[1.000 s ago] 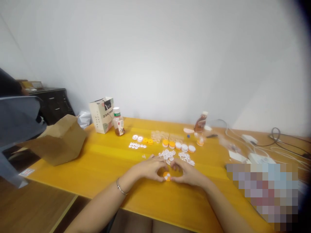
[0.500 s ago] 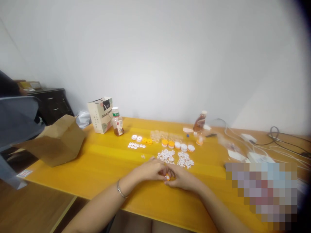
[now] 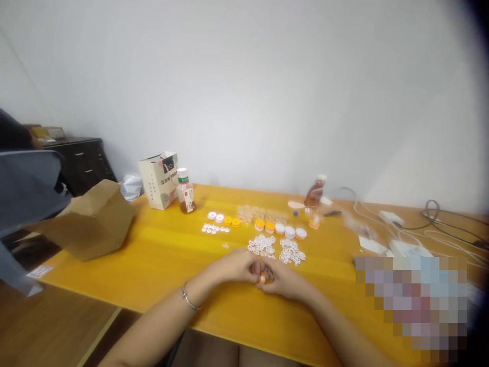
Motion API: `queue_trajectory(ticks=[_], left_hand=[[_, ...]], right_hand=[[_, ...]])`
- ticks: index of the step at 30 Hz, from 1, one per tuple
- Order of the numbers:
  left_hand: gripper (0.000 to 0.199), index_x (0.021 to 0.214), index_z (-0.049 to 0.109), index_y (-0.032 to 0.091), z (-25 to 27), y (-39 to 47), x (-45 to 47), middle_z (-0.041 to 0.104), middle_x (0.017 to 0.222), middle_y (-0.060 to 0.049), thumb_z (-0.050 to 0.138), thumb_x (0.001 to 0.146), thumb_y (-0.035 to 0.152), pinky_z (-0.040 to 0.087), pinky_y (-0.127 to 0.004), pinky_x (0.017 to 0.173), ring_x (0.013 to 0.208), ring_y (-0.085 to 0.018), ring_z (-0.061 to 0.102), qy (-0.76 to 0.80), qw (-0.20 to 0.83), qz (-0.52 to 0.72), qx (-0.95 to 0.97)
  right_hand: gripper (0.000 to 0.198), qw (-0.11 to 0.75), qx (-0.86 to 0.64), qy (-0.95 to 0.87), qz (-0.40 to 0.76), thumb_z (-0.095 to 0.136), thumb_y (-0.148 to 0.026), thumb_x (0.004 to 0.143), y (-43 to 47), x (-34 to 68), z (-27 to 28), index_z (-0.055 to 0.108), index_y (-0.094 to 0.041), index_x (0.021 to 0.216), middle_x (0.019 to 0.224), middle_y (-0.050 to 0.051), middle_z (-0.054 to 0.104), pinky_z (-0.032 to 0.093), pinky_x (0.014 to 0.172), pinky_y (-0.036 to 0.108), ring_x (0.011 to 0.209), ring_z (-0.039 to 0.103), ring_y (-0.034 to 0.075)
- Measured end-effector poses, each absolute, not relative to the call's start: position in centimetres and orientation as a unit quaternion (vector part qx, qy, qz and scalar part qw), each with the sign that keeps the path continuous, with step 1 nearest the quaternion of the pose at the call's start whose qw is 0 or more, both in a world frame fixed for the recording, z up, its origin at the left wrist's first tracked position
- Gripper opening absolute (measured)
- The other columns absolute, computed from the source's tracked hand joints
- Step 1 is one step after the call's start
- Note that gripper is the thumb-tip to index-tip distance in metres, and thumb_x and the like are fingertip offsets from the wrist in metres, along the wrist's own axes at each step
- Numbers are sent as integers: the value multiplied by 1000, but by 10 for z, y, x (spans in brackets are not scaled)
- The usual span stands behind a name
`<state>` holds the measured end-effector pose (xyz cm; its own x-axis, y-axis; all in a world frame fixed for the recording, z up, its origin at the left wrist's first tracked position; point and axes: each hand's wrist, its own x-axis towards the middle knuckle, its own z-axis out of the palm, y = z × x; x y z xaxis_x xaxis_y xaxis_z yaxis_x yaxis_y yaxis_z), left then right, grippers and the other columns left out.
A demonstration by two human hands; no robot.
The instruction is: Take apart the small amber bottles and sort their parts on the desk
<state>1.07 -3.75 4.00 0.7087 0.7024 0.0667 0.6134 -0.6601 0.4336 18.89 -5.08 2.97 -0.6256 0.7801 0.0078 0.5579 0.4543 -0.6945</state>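
Observation:
My left hand [image 3: 241, 266] and my right hand [image 3: 283, 279] meet above the front part of the table, fingers bent inward. Between their fingertips is a small orange-and-white round piece [image 3: 263, 279], mostly covered by the fingers. Just beyond the hands lie two heaps of small white plastic pieces, a left heap [image 3: 262, 244] and a right heap [image 3: 292, 252]. Behind these stands a row of orange and white round caps [image 3: 279, 229]. Further left are white and yellow discs [image 3: 227, 220], with small white knobs [image 3: 215, 229] in front of them.
On the yellow table [image 3: 160, 275], a brown paper bag [image 3: 97, 221] sits left, near a printed gift bag [image 3: 158, 181] and a drink bottle [image 3: 186, 191]. A brown bottle [image 3: 315, 191] stands at the back. Cables and a white box [image 3: 408, 250] occupy the right; a blurred patch covers the right front.
Both hands stay together around the small piece, with only a slight shift to the left and of the fingers. The things on the table look unmoved.

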Motion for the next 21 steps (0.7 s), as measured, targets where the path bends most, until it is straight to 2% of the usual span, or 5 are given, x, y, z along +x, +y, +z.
queue_trajectory(ticks=[4, 7, 14, 21], left_hand=[[15, 78, 64, 15, 45, -21, -9, 66, 75, -1, 54, 73, 26, 38, -19, 59, 66, -12, 56, 436, 208, 169, 859], [15, 78, 65, 15, 43, -10, -21, 66, 74, -2, 53, 73, 22, 38, -20, 60, 66, -13, 57, 481, 191, 157, 841], [14, 79, 65, 16, 32, -3, -24, 66, 76, -1, 54, 74, 22, 37, -19, 59, 67, -13, 57, 477, 186, 107, 852], [15, 79, 65, 15, 39, -10, -21, 66, 77, -2, 51, 76, 20, 37, -20, 62, 68, -13, 56, 459, 165, 144, 861]], right_hand=[[17, 161, -419, -829, 335, 58, -21, 64, -51, 190, 31, 43, -19, 72, 64, -4, 49, 35, 52, 20, 58, 45, 10], [18, 153, -425, -825, 338, 59, -23, 64, -52, 190, 31, 43, -19, 72, 63, -4, 49, 34, 51, 20, 58, 46, 10], [19, 149, -424, -827, 338, 59, -24, 65, -52, 190, 35, 44, -19, 75, 62, -5, 46, 31, 50, 19, 56, 43, 10], [19, 153, -430, -821, 342, 60, -25, 65, -52, 190, 34, 45, -19, 75, 63, -4, 48, 32, 51, 19, 58, 44, 10]])
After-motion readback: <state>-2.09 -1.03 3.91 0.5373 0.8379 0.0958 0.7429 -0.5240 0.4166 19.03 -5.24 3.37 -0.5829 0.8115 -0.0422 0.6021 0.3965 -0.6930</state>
